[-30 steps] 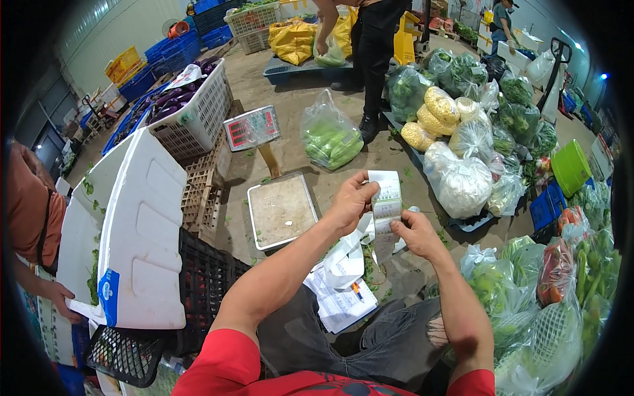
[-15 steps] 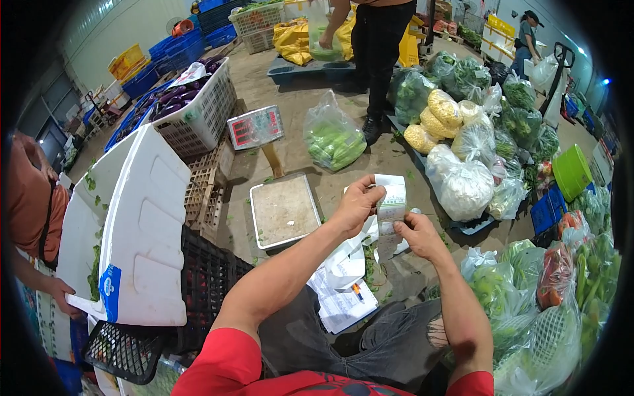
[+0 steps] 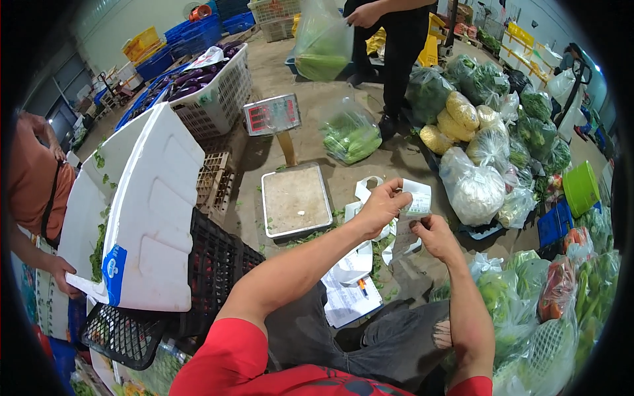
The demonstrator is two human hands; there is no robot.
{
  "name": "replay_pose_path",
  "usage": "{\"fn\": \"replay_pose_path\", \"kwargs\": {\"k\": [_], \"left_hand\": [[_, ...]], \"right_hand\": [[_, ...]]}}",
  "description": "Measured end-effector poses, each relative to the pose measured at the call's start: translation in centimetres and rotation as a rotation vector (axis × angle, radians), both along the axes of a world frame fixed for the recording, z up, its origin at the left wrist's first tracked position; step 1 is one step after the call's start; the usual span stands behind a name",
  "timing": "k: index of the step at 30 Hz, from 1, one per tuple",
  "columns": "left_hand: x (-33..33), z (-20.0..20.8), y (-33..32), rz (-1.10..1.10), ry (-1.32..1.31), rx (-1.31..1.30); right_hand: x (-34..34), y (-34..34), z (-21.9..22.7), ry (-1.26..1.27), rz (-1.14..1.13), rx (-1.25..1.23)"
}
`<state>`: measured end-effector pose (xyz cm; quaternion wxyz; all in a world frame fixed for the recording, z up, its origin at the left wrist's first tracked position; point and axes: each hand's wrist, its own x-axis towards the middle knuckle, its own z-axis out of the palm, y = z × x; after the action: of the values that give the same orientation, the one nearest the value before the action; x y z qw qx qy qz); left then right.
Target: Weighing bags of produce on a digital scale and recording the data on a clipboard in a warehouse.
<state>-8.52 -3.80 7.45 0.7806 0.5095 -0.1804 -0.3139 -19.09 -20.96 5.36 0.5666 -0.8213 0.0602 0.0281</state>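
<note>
We hold a small white paper slip (image 3: 416, 200) up in front of us with both hands. Our left hand (image 3: 382, 206) pinches its left edge with the fingers closed on it, and our right hand (image 3: 432, 235) grips its lower part just below. The slip hangs in the air above the floor, right of the flat metal scale tray (image 3: 296, 200). The scale's screen (image 3: 272, 114) stands on a post behind the tray, farther away. Under our arms, more white papers with a pen (image 3: 350, 290) lie on the ground by our knee. To the left, a white foam box (image 3: 155, 211) leans on a black crate (image 3: 211, 264). To the right, clear bags of vegetables (image 3: 472, 188) sit in a row. Far ahead, a person in black holds a bag of greens (image 3: 322, 39).
</note>
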Motion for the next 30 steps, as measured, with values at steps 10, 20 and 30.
{"fn": "replay_pose_path", "kwargs": {"k": [10, 20, 30], "left_hand": [[-0.7, -0.5, 0.0, -0.008, -0.050, -0.042], [-1.2, -0.5, -0.3, -0.019, -0.184, -0.009], [-0.9, -0.9, -0.2, -0.022, -0.212, 0.043]], "right_hand": [[-0.3, 0.3, 0.7, 0.034, 0.033, -0.001], [-0.4, 0.0, 0.2, 0.037, -0.040, 0.026], [-0.2, 0.3, -0.2, 0.029, -0.042, 0.008]]}}
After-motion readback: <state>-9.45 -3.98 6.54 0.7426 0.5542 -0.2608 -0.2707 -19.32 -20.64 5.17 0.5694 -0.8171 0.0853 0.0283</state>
